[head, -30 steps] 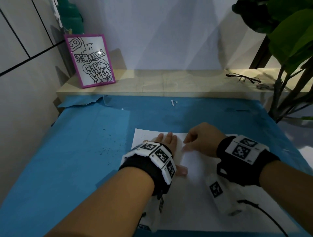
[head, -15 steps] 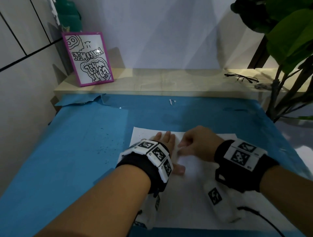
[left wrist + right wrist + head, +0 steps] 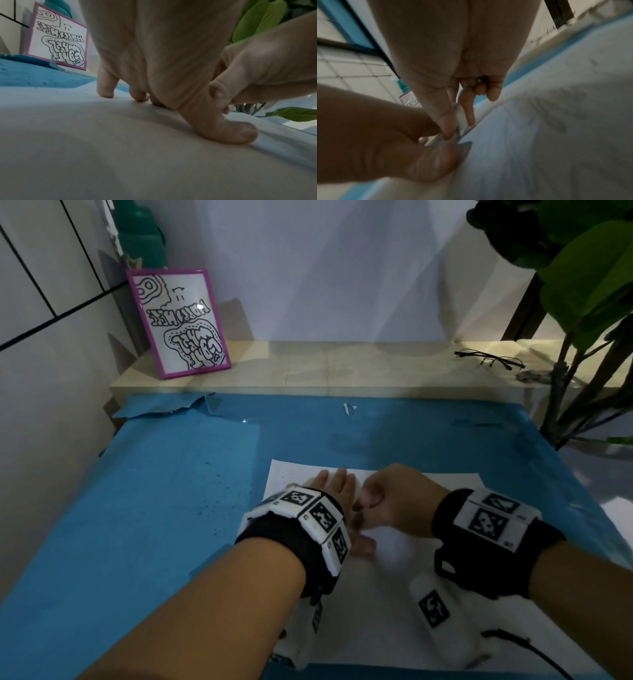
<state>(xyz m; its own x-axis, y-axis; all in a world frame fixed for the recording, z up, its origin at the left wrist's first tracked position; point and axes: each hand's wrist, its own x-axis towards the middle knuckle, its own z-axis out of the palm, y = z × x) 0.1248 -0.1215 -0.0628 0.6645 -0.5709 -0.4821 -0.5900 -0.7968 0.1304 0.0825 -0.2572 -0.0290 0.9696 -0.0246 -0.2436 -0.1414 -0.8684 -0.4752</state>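
Paper sheet (image 3: 394,570): lies flat on the blue-covered bench (image 3: 154,508), under both hands.
Left hand (image 3: 334,487): palm down, wrist raised, fingers (image 3: 104,83) straight and slightly spread; fingertips and thumb press the sheet.
Right hand (image 3: 397,501): just beside the left; thumb and forefinger pinch a raised fold of the sheet, other fingers curled.

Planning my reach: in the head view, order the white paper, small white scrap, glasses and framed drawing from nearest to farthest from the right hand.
1. white paper: pinched by the right hand.
2. white scrap: ahead, on the blue cover.
3. glasses: back shelf, right side.
4. framed drawing: back shelf, far left.
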